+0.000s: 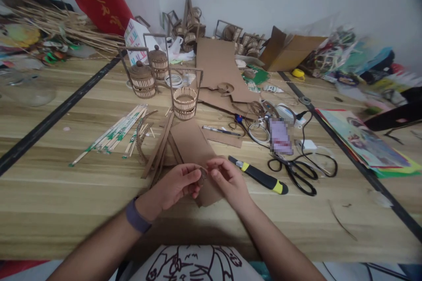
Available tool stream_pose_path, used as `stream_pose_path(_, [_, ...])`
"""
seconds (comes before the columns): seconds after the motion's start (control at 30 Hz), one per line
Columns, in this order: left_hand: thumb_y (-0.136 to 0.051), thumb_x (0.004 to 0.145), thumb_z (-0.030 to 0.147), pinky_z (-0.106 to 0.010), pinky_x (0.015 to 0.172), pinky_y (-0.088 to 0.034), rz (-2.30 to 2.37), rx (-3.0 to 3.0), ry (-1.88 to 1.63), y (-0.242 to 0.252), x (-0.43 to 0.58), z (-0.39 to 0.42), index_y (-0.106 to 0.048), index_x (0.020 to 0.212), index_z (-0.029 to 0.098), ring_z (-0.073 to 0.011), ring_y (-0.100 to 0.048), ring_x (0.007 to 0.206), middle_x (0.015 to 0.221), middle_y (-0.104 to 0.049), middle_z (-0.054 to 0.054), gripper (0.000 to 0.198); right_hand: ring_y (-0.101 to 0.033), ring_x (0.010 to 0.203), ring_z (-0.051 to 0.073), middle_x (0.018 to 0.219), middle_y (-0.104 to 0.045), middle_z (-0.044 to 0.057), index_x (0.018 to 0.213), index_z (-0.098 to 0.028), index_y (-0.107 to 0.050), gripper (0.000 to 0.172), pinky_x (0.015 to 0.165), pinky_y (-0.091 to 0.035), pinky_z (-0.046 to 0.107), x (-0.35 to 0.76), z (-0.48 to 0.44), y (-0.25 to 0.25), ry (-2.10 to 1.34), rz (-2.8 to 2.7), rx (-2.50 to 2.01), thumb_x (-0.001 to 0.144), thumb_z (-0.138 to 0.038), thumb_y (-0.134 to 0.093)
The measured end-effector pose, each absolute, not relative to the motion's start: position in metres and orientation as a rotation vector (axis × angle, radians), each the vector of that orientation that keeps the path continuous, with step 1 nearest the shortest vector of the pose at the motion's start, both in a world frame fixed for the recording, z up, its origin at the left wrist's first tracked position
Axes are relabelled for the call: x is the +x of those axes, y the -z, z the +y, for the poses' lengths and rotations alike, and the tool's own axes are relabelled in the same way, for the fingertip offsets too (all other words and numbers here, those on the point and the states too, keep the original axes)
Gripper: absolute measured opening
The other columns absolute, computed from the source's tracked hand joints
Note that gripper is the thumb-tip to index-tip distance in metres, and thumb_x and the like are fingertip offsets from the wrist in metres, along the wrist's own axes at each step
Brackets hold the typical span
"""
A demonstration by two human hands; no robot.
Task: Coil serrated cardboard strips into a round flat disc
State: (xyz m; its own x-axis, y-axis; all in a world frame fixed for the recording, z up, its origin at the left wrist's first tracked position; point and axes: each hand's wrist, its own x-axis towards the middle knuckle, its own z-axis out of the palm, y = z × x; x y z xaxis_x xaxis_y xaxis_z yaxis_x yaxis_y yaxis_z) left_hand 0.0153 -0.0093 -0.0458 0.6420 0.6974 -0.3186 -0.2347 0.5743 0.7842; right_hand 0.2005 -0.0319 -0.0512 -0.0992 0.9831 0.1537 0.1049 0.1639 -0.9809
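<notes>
My left hand and my right hand meet over a brown cardboard sheet near the table's front. Both pinch one small round brown cardboard piece between their fingertips. My left wrist wears a purple band. A black-and-yellow utility knife lies just right of my right hand. Thin curved cardboard strips lie left of the sheet.
Black scissors and cables sit to the right. Wooden sticks lie on the left. Small slatted cardboard baskets stand behind the sheet, with more cardboard and a box at the back. Colourful papers lie far right.
</notes>
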Motion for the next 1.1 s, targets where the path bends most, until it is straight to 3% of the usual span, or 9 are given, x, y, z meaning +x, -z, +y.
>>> stream_pose_path(0.17, [-0.092, 0.060, 0.047, -0.021, 0.055, -0.044, 0.723, 0.685, -0.705, 0.048, 0.018, -0.009, -0.069, 0.096, 0.013, -0.0087, -0.057, 0.058, 0.075, -0.066, 0.000, 0.055, -0.060, 0.073, 0.018, 0.077, -0.065, 0.002, 0.085, -0.022, -0.065, 0.032, 0.068, -0.046, 0.029, 0.197, -0.037, 0.047, -0.787, -1.603, -1.178, 0.087, -0.053, -0.067])
stream_pose_path(0.33, [-0.093, 0.056, 0.044, -0.022, 0.060, -0.046, 0.801, 0.739, -0.804, 0.050, 0.022, -0.012, -0.069, 0.096, 0.015, -0.0106, -0.059, 0.064, 0.080, -0.068, 0.000, 0.055, -0.064, 0.076, 0.018, 0.081, -0.068, 0.002, 0.090, -0.023, -0.064, 0.017, 0.069, -0.049, 0.029, 0.191, -0.041, 0.049, -0.676, -1.598, -1.192, 0.085, -0.036, -0.073])
stream_pose_path(0.43, [-0.093, 0.056, 0.039, -0.023, 0.066, -0.047, 0.862, 0.803, -0.852, 0.051, 0.023, -0.013, -0.069, 0.095, 0.015, -0.0130, -0.060, 0.073, 0.085, -0.069, -0.001, 0.052, -0.067, 0.081, 0.018, 0.087, -0.071, 0.003, 0.083, -0.023, -0.063, 0.011, 0.073, -0.051, 0.029, 0.190, -0.043, 0.050, -0.675, -1.600, -1.144, 0.088, -0.030, -0.070])
stream_pose_path(0.7, [-0.076, 0.074, 0.033, -0.029, 0.076, -0.051, 0.952, 1.284, -0.742, 0.045, 0.014, -0.009, -0.069, 0.107, 0.017, -0.0216, -0.067, 0.090, 0.100, -0.075, -0.006, 0.037, -0.068, 0.084, 0.018, 0.092, -0.071, 0.004, 0.085, -0.023, -0.061, 0.010, 0.073, -0.053, 0.030, 0.195, -0.041, 0.051, -0.638, -1.717, -1.105, 0.094, -0.026, -0.063])
stream_pose_path(0.93, [-0.064, 0.086, 0.027, -0.028, 0.084, -0.049, 0.995, 1.687, -0.558, 0.038, 0.005, -0.003, -0.070, 0.116, 0.021, -0.0223, -0.069, 0.097, 0.110, -0.076, -0.005, 0.031, -0.066, 0.090, 0.021, 0.093, -0.071, 0.007, 0.093, -0.023, -0.061, 0.010, 0.079, -0.053, 0.034, 0.204, -0.034, 0.053, -0.501, -2.011, -1.051, 0.097, -0.018, -0.053])
stream_pose_path(1.1, [-0.064, 0.083, 0.023, -0.028, 0.077, -0.047, 1.059, 1.854, -0.440, 0.035, 0.008, -0.004, -0.074, 0.096, 0.018, -0.0217, -0.068, 0.086, 0.095, -0.077, -0.005, 0.017, -0.064, 0.089, 0.022, 0.093, -0.069, 0.009, 0.093, -0.020, -0.062, 0.014, 0.081, -0.052, 0.035, 0.203, -0.034, 0.057, -0.455, -2.140, -1.041, 0.098, -0.016, -0.050])
